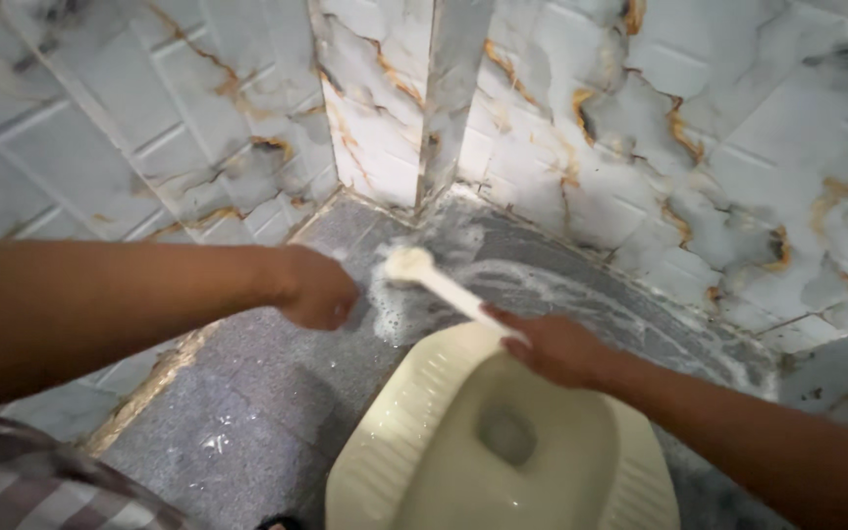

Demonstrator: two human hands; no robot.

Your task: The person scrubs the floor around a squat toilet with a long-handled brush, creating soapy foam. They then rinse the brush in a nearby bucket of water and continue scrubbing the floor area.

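My right hand (554, 348) grips the handle of a cream long-handled brush (434, 280). The brush head rests on the wet, foamy grey stone floor (247, 393) just behind a cream squat toilet pan (395, 461). My left hand (318, 288) hovers over the floor left of the brush head, fingers curled down; whether it holds anything is hidden. White soap foam (503, 270) spreads over the floor around the brush head and along the wall's base.
Marble-patterned wall tiles (699, 147) enclose the corner on the left, back and right. A tiled column edge (444, 108) juts out at the back. A checked cloth (41, 486) shows at the bottom left.
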